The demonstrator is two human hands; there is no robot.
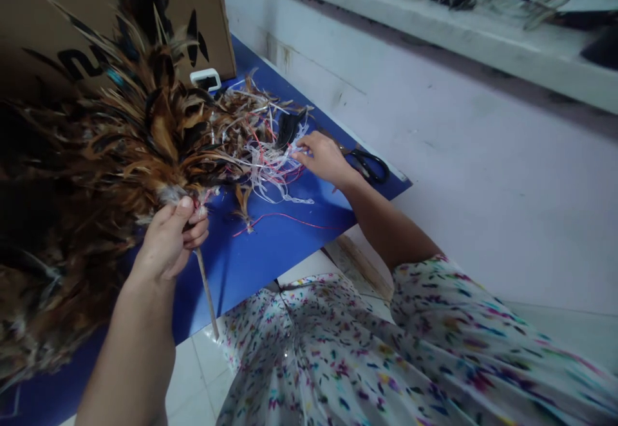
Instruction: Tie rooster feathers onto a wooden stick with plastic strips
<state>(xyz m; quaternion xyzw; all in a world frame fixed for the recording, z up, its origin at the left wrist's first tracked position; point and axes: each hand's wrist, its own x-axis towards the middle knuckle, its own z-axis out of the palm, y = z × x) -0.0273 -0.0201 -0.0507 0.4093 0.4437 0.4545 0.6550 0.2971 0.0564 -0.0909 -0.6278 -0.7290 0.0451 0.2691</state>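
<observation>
My left hand (171, 236) is closed around the base of a feather duster (164, 123), whose brown and black feathers fan out above the fist. Below the fist its thin wooden stick (207, 294) points down past the table edge. Pink string shows at the feather base by my thumb. My right hand (321, 156) reaches over a tangle of white and pink plastic strings (273, 168), thumb and fingers slightly apart, fingertips at the strings. Whether they touch a strand is hard to see. Black-handled scissors (369, 163) lie just right of that hand, partly hidden by it.
A large pile of feathers (53, 284) covers the left of the blue table (251, 265). Loose feathers (241, 107) lie behind the strings. A cardboard box (207, 8) stands at the back, a white-framed object (206, 80) before it. A wall ledge (415, 11) holds cables.
</observation>
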